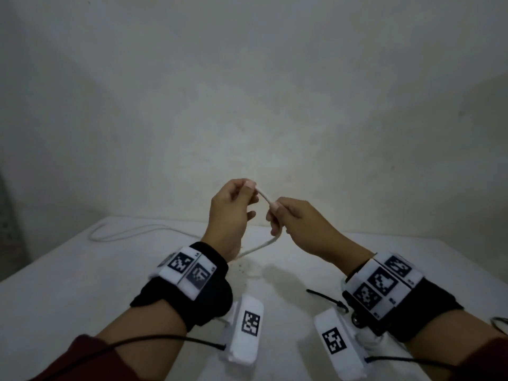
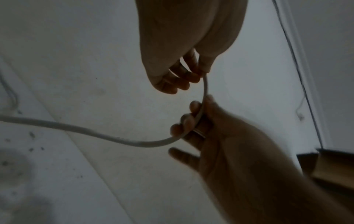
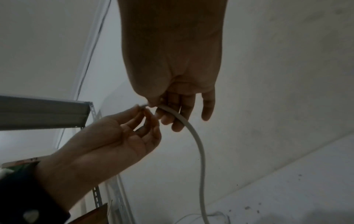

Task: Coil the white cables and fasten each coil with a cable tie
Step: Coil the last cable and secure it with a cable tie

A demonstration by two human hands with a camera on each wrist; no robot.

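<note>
Both hands are raised above a white counter (image 1: pixel 82 284) that stands against a plain, pale wall (image 1: pixel 247 92). The left hand (image 1: pixel 231 213) pinches the end of a white cable (image 1: pixel 263 195) between thumb and fingers (image 2: pixel 184 78), its other fingers loosely curled. The right hand (image 1: pixel 297 218) grips the same cable just beside it, fingers (image 2: pixel 186 121) curled round it. A short arc of cable runs between the two hands. From the right hand the cable drops to the counter and trails off to the far left, where it lies in a loose bend (image 1: pixel 123 233).

The counter top is dull and marked with small dark specks (image 1: pixel 242 268) near its middle. A black cable tie (image 1: pixel 325 296) lies on it under the right wrist; whether it touches the wristband cannot be told. Both wrists wear black bands (image 1: pixel 192 298) with white blocks bearing black-and-white square codes. Dark red sleeves (image 1: pixel 82 358) show at the bottom edge.

In the right wrist view, a grey metal shelf (image 3: pixel 44 112) with a perforated upright (image 3: pixel 96 195) stands to the left of the counter. The room is dim.
</note>
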